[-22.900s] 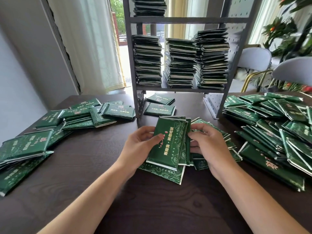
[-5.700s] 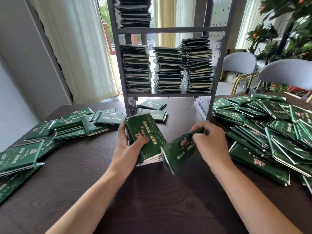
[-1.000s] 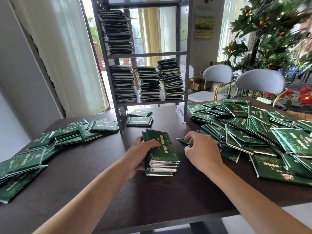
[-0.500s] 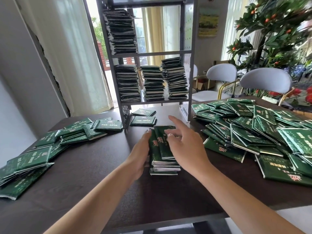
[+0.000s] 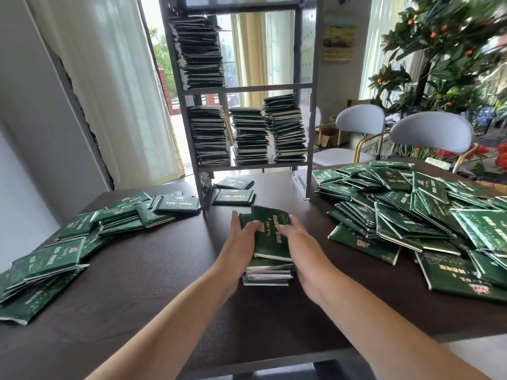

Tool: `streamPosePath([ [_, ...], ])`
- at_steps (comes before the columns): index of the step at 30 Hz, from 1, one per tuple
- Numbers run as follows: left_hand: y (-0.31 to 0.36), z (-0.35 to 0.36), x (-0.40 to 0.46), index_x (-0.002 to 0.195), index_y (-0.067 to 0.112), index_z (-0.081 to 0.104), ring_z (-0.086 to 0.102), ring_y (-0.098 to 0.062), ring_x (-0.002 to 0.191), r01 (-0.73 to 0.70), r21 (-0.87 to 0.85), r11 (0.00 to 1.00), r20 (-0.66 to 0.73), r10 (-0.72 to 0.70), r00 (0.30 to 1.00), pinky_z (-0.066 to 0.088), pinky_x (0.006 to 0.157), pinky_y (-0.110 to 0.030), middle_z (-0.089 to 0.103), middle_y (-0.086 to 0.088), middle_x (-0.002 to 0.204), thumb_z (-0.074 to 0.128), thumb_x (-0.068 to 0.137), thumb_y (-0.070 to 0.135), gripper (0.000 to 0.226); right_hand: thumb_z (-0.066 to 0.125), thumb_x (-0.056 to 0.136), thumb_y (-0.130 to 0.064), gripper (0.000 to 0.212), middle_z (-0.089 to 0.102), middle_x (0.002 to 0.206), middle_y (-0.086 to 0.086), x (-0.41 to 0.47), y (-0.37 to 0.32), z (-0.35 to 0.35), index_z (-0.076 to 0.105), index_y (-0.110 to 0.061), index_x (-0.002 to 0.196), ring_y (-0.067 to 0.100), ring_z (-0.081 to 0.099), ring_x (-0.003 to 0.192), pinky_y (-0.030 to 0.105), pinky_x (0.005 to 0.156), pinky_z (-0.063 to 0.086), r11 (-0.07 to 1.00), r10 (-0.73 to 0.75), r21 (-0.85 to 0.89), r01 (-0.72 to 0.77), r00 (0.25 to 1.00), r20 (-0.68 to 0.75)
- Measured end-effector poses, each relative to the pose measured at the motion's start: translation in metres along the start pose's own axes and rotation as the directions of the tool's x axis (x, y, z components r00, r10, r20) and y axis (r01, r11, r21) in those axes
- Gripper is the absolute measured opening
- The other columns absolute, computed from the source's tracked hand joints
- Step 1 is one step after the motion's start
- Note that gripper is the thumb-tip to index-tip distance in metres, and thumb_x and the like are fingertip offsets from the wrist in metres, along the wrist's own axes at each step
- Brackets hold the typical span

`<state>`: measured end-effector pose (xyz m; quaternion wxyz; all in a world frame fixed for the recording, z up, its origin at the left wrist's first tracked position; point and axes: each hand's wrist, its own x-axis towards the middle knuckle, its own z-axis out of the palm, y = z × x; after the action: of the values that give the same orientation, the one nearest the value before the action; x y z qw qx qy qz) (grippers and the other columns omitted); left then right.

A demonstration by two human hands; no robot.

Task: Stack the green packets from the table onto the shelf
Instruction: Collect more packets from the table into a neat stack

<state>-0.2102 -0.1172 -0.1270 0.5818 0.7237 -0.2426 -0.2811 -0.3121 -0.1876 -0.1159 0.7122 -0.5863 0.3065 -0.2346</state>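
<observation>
A squared stack of green packets [image 5: 271,237] stands on the dark table [image 5: 137,283] in front of the grey shelf [image 5: 247,87]. My left hand [image 5: 238,242] grips the stack's left side with its thumb over the top packet. My right hand [image 5: 304,248] holds the right side, thumb also on top. The shelf's lower board carries three tall packet stacks [image 5: 249,135]; the board above holds one stack [image 5: 201,53] at its left. Loose packets lie in a big heap on the right [image 5: 425,212] and in a smaller spread on the left [image 5: 123,212].
Two single packets [image 5: 233,196] lie under the shelf between its legs. Two grey chairs [image 5: 430,133] and a plant with orange fruit [image 5: 444,50] stand behind the table at the right. White curtains hang at the left.
My right hand has come down from the top of the stack to its right side. Both hands now clasp the stack, whose top packets are squared up.
</observation>
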Motion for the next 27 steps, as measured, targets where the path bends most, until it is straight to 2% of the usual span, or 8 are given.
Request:
streamPosePath([
  [3, 0.001, 0.007, -0.006, 0.16, 0.04, 0.012, 0.054, -0.02, 0.13, 0.017, -0.144, 0.989, 0.04, -0.011, 0.999, 0.035, 0.119, -0.046, 0.055, 0.002, 0.146, 0.05, 0.097, 0.04, 0.073, 0.046, 0.104, -0.017, 0.033, 0.069, 0.114, 0.002, 0.0, 0.007, 0.004, 0.054, -0.029, 0.133, 0.015, 0.067, 0.101, 0.028, 0.076, 0.05, 0.999, -0.016, 0.044, 0.017, 1.0, -0.022],
  [7, 0.005, 0.008, -0.005, 0.158, 0.037, 0.023, 0.069, -0.024, 0.108, 0.02, -0.149, 0.989, 0.048, -0.013, 0.999, 0.052, 0.102, -0.044, 0.068, -0.007, 0.125, 0.048, 0.101, 0.026, 0.063, 0.044, 0.105, -0.019, 0.025, 0.066, 0.106, -0.001, -0.001, -0.005, -0.008, 0.056, -0.023, 0.127, 0.008, 0.064, 0.088, 0.022, 0.066, 0.046, 1.0, -0.008, 0.017, 0.008, 0.999, -0.051],
  [10, 0.008, 0.01, -0.005, 0.158, 0.043, 0.015, 0.071, -0.021, 0.101, 0.004, -0.114, 0.993, 0.029, -0.001, 1.0, 0.056, 0.095, -0.039, 0.07, -0.003, 0.119, 0.047, 0.102, 0.021, 0.069, 0.039, 0.106, -0.024, 0.028, 0.061, 0.123, 0.0, 0.012, -0.009, -0.025, 0.06, -0.02, 0.124, 0.013, 0.057, 0.107, 0.027, 0.087, 0.043, 0.966, -0.103, -0.251, 0.068, 0.986, -0.131],
  [13, 0.009, 0.01, -0.005, 0.156, 0.051, 0.019, 0.072, -0.024, 0.104, -0.037, -0.079, 0.996, 0.011, 0.038, 0.999, 0.053, 0.102, -0.046, 0.072, 0.0, 0.116, 0.049, 0.101, 0.02, 0.07, 0.037, 0.102, -0.028, 0.039, 0.046, 0.144, 0.007, 0.022, 0.001, -0.045, 0.053, -0.024, 0.138, 0.025, 0.042, 0.132, 0.043, 0.11, 0.034, 0.653, -0.251, -0.756, 0.039, 0.953, -0.168],
  [15, 0.007, 0.01, -0.004, 0.153, 0.051, 0.029, 0.072, -0.028, 0.104, -0.033, -0.11, 0.993, 0.008, 0.034, 0.999, 0.055, 0.099, -0.046, 0.075, -0.003, 0.112, 0.05, 0.101, 0.016, 0.066, 0.035, 0.102, -0.031, 0.045, 0.038, 0.151, 0.013, 0.022, 0.011, -0.054, 0.046, -0.024, 0.145, 0.032, 0.032, 0.142, 0.053, 0.116, 0.026, 0.424, -0.251, -0.905, -0.045, 0.954, -0.165],
  [17, 0.008, 0.008, -0.004, 0.147, 0.047, 0.044, 0.073, -0.027, 0.102, -0.021, -0.151, 0.988, 0.009, 0.022, 1.0, 0.058, 0.094, -0.042, 0.076, -0.006, 0.112, 0.05, 0.101, 0.012, 0.058, 0.033, 0.102, -0.036, 0.046, 0.036, 0.154, 0.018, 0.023, 0.022, -0.058, 0.045, -0.023, 0.145, 0.036, 0.024, 0.146, 0.058, 0.118, 0.018, 0.3, -0.227, -0.949, -0.101, 0.958, -0.174],
  [21, 0.008, 0.006, -0.004, 0.141, 0.038, 0.057, 0.071, -0.02, 0.093, -0.022, -0.16, 0.987, -0.005, 0.022, 1.0, 0.058, 0.089, -0.036, 0.075, -0.004, 0.114, 0.051, 0.1, 0.01, 0.05, 0.035, 0.102, -0.038, 0.052, 0.026, 0.159, 0.025, 0.021, 0.027, -0.055, 0.037, -0.018, 0.15, 0.045, 0.016, 0.149, 0.057, 0.121, 0.015, 0.166, -0.171, -0.976, -0.141, 0.971, -0.169],
  [27, 0.006, 0.002, -0.003, 0.141, 0.028, 0.057, 0.073, -0.026, 0.104, -0.02, -0.175, 0.984, 0.015, 0.023, 1.0, 0.06, 0.084, -0.031, 0.071, -0.008, 0.119, 0.062, 0.096, 0.012, 0.047, 0.051, 0.094, -0.022, 0.052, 0.054, 0.137, 0.009, 0.012, 0.008, -0.048, 0.043, -0.021, 0.145, 0.031, 0.052, 0.126, 0.038, 0.093, 0.042, 0.182, -0.261, -0.981, 0.066, 0.965, 0.016],
])
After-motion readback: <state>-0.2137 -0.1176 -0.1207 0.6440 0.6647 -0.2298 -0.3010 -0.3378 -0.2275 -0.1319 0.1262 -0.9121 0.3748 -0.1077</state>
